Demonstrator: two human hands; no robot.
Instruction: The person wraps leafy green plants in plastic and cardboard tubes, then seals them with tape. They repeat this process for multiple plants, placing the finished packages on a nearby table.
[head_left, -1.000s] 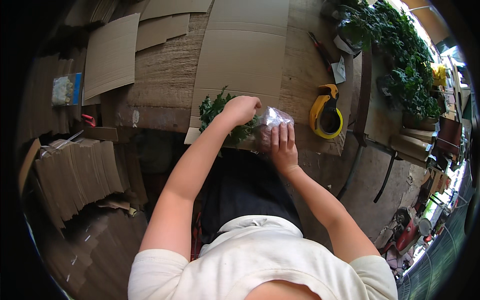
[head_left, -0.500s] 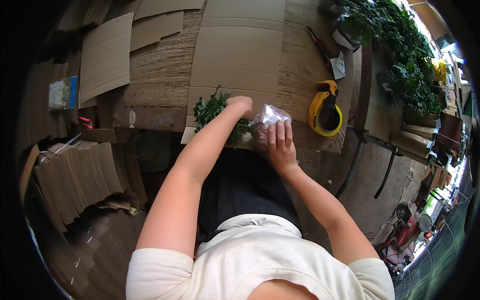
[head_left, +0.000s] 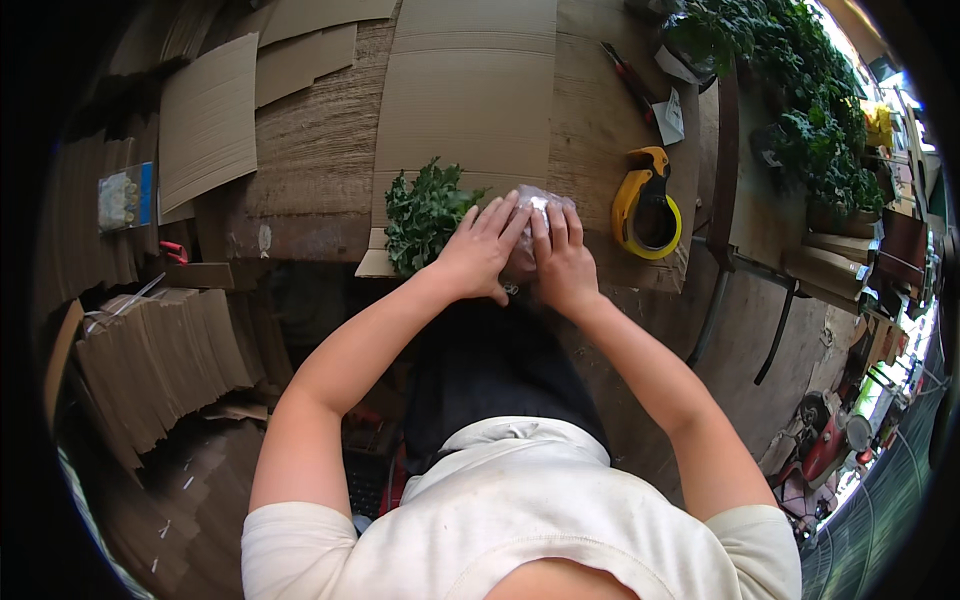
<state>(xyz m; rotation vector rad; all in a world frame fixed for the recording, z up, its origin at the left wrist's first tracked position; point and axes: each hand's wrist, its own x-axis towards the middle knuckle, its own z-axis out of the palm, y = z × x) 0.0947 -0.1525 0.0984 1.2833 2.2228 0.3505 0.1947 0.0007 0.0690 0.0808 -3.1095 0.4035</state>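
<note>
A leafy green plant (head_left: 425, 220) lies on its side on a flat cardboard sheet (head_left: 465, 90) at the table's front edge. Its leaves point left, and a brownish bundle in clear, shiny plastic (head_left: 527, 258) forms its right end. My left hand (head_left: 480, 245) rests over the bundle's left side, fingers long and close together, thumb toward me. On the right side my right hand (head_left: 565, 262) curves its fingers over the top of the plastic. Both hands hold the bundle between them; its underside is hidden.
Right of my hands lies a yellow tape dispenser (head_left: 645, 210). Beyond it are a red-and-black hand tool (head_left: 630, 80) and a white paper tag (head_left: 669, 118). More leafy plants (head_left: 815, 120) crowd a side table at right. Cardboard stacks (head_left: 165, 360) stand at left.
My left hand has moved from behind the leaves to the right, onto the plastic bundle. The leaves now lie uncovered. My right hand stays on the bundle.
</note>
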